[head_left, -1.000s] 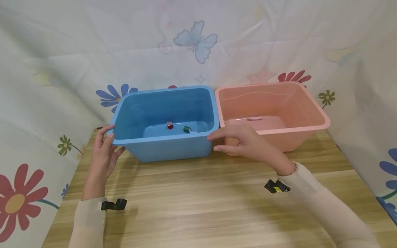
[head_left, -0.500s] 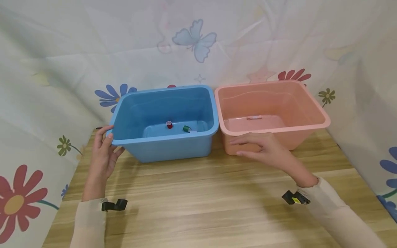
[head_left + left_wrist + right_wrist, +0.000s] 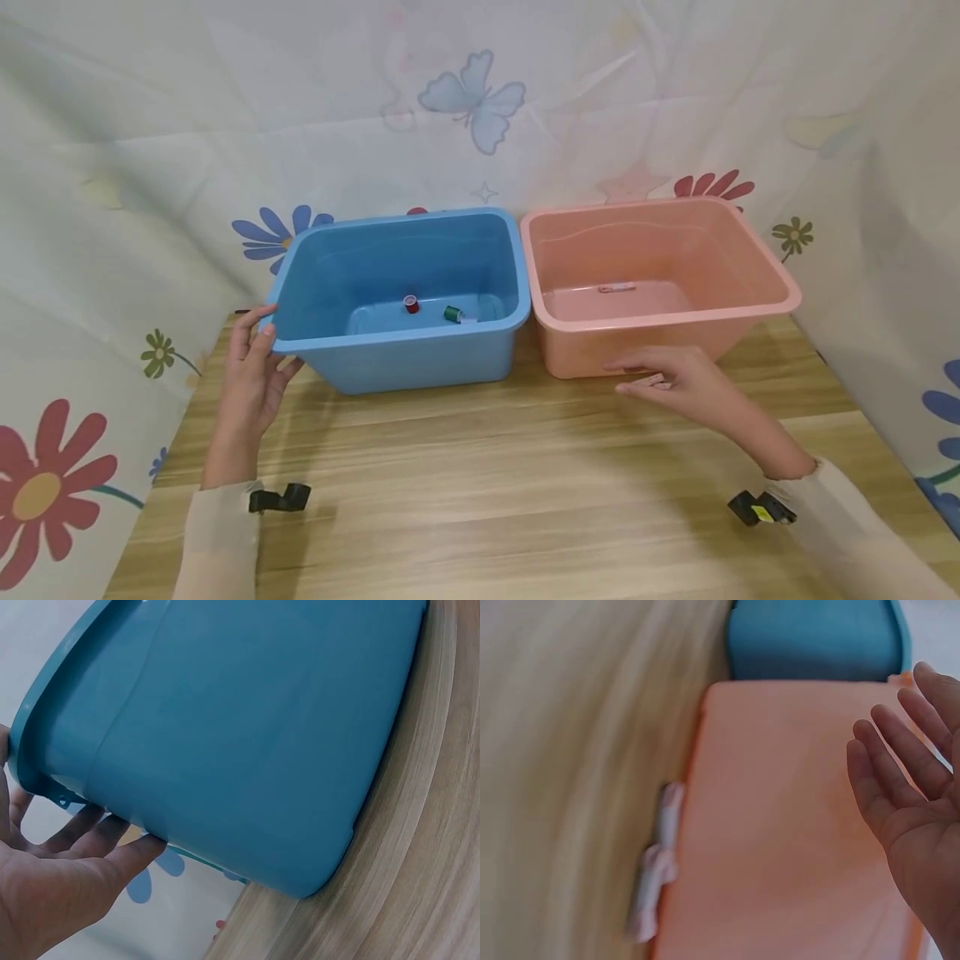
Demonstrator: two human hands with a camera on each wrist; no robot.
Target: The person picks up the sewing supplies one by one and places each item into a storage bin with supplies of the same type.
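Observation:
My left hand (image 3: 251, 379) grips the left front corner of a blue plastic bin (image 3: 405, 362); in the left wrist view its fingers (image 3: 97, 832) lie under the rim. Inside sit a red thread spool (image 3: 411, 304) and a green thread spool (image 3: 453, 314). My right hand (image 3: 690, 387) hovers in front of a pink plastic bin (image 3: 570, 354), fingers extended, holding nothing. Small pink-and-grey slim pieces (image 3: 651, 889) lie on the table along that bin's base, partly hidden behind the hand in the head view; their kind is unclear. A similar slim pink-and-white piece (image 3: 617, 287) lies inside the pink bin.
The bins stand side by side at the back of a wood-grain table (image 3: 465, 500). A white curtain (image 3: 322, 100) printed with flowers and a butterfly hangs behind and at both sides. A black wrist camera (image 3: 279, 498) sits on each cuff.
My right hand has moved right and toward me, from the blue bin's right corner to in front of the pink bin. Slim pieces now show by its fingers. My left hand has stayed put.

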